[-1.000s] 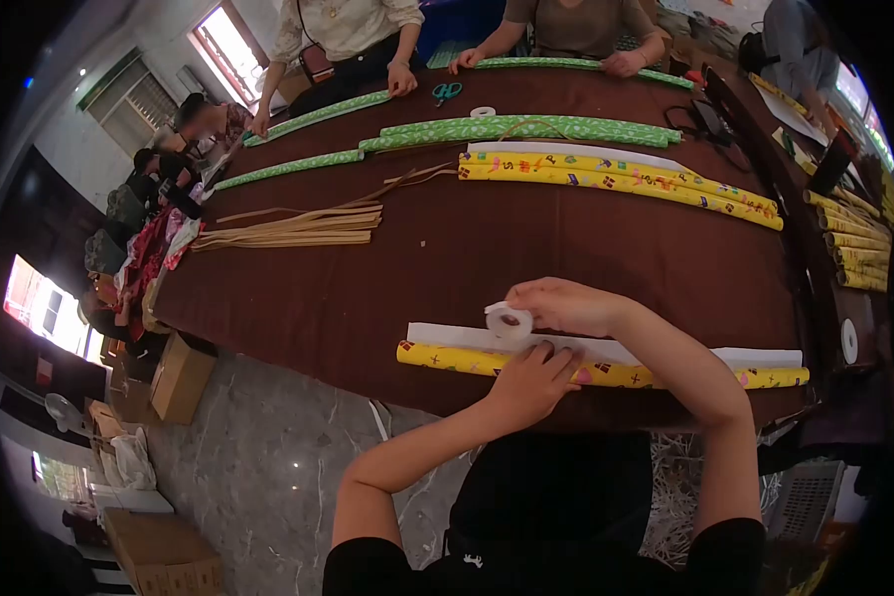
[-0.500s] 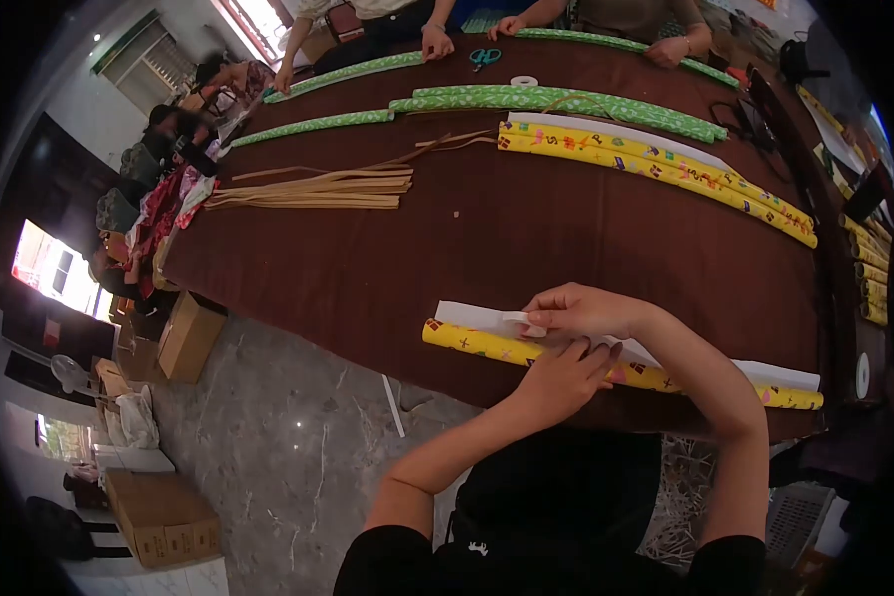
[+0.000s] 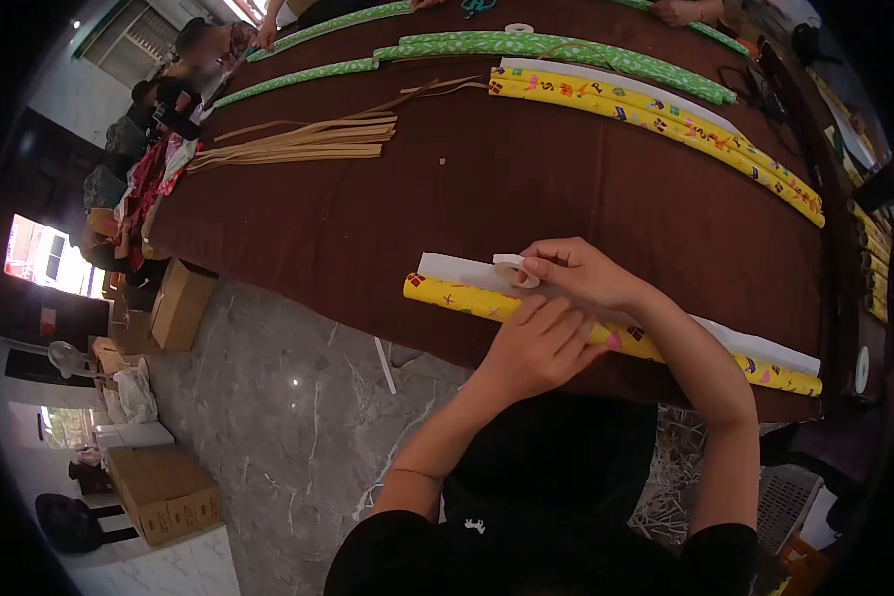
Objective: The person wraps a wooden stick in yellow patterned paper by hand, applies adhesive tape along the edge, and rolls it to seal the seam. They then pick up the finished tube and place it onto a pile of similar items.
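Observation:
My right hand (image 3: 584,275) pinches a small roll of white tape (image 3: 507,259) just above the near roll of yellow patterned wrapping paper (image 3: 457,296). My left hand (image 3: 538,348) lies over the middle of that paper roll with its fingers curled in. Whatever its fingertips grip is hidden. A white inner edge (image 3: 454,266) of the paper shows along the roll's far side, partly covered by my hands and right forearm.
Further back lie two yellow paper rolls (image 3: 656,114), green patterned rolls (image 3: 556,52), a bundle of tan strips (image 3: 308,141) and another tape roll (image 3: 519,29). Teal-handled scissors (image 3: 478,8) are at the far edge. Other people's hands (image 3: 677,12) work there. Cardboard boxes (image 3: 164,494) stand on the left floor.
My right hand has lifted and turned the tape roll, so its ring now shows. My left hand has shifted left along the paper roll. The camera view has tilted down.

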### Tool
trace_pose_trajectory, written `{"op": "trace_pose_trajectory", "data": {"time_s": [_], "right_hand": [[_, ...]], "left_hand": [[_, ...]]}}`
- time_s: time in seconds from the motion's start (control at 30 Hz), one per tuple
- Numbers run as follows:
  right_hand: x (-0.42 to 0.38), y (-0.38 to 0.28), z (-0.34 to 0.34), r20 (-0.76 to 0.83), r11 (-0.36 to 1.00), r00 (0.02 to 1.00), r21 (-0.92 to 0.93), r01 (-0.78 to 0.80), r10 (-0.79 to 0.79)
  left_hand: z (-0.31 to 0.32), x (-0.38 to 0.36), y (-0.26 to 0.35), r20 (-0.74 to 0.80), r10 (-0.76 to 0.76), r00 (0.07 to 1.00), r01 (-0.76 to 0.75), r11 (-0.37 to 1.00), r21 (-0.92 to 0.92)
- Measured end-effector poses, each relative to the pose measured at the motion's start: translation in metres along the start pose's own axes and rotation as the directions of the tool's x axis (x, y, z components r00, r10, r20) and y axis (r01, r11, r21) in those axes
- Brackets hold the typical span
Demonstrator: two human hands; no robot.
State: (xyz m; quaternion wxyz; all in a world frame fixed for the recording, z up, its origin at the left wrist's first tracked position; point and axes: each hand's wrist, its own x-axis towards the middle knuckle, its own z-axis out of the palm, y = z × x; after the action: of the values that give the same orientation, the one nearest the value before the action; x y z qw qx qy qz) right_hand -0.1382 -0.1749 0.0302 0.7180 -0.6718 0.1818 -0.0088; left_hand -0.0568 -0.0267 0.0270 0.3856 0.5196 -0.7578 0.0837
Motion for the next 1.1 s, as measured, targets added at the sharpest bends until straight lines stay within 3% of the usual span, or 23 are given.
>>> {"op": "trace_pose_trajectory", "data": {"time_s": [0.03,0.07,0.13,0.2,0.23,0.27,0.33,0.47,0.57,0.63,0.77,0.83,0.97,1.07,1.1], "right_hand": [[-0.001,-0.001,0.003,-0.032,1.000,0.999,-0.010,0.003,-0.004],[-0.002,-0.001,0.004,-0.033,1.000,0.999,-0.003,0.005,-0.005],[-0.005,0.001,0.006,0.011,0.950,0.968,-0.192,0.248,-0.251],[-0.001,0.009,0.008,0.027,0.910,0.946,-0.267,0.319,-0.324],[0.001,0.011,0.009,0.055,0.856,0.919,-0.347,0.384,-0.390],[0.000,0.012,0.009,0.051,0.856,0.918,-0.344,0.387,-0.394],[-0.003,0.010,0.014,0.061,0.843,0.910,-0.355,0.404,-0.410],[-0.003,0.014,0.019,0.083,0.807,0.873,-0.347,0.478,-0.481],[-0.004,0.012,0.019,0.064,0.783,0.849,-0.358,0.509,-0.524],[-0.004,0.013,0.017,0.120,0.655,0.793,-0.498,0.568,-0.597],[-0.006,0.008,0.020,0.127,0.607,0.776,-0.550,0.574,-0.618],[-0.006,0.012,0.021,0.104,0.624,0.760,-0.507,0.595,-0.641],[-0.006,0.013,0.021,0.071,0.616,0.745,-0.515,0.597,-0.663],[-0.007,0.009,0.019,0.121,0.604,0.813,-0.608,0.514,-0.570],[-0.010,0.003,0.022,0.012,0.660,0.827,-0.596,0.457,-0.562]], "left_hand": [[-0.007,-0.005,0.002,-0.126,-0.027,0.992,0.039,0.995,0.091],[-0.015,-0.007,0.000,-0.260,-0.119,0.958,0.139,0.988,0.060],[-0.027,-0.017,-0.015,-0.426,-0.365,0.828,0.430,0.901,0.064],[-0.040,-0.018,-0.026,-0.375,-0.618,0.691,0.659,0.752,-0.026],[-0.043,-0.024,-0.031,-0.262,-0.733,0.627,0.696,0.679,-0.233],[-0.042,-0.029,-0.033,-0.259,-0.731,0.631,0.695,0.682,-0.229],[-0.042,-0.038,-0.036,-0.115,-0.695,0.710,0.631,0.700,-0.335],[-0.041,-0.038,-0.026,-0.084,-0.724,0.685,0.654,0.662,-0.367],[-0.040,-0.036,-0.025,-0.141,-0.732,0.667,0.596,0.637,-0.489],[-0.043,-0.035,-0.023,-0.126,-0.733,0.668,0.569,0.613,-0.548],[-0.045,-0.041,-0.024,-0.108,-0.748,0.655,0.604,0.604,-0.521],[-0.046,-0.042,-0.024,-0.144,-0.681,0.718,0.555,0.686,-0.471],[-0.045,-0.046,-0.025,-0.151,-0.714,0.684,0.575,0.654,-0.491],[-0.051,-0.044,-0.034,-0.168,-0.712,0.682,0.605,0.678,-0.418],[-0.057,-0.039,-0.038,-0.188,-0.745,0.640,0.610,0.642,-0.464]]}}
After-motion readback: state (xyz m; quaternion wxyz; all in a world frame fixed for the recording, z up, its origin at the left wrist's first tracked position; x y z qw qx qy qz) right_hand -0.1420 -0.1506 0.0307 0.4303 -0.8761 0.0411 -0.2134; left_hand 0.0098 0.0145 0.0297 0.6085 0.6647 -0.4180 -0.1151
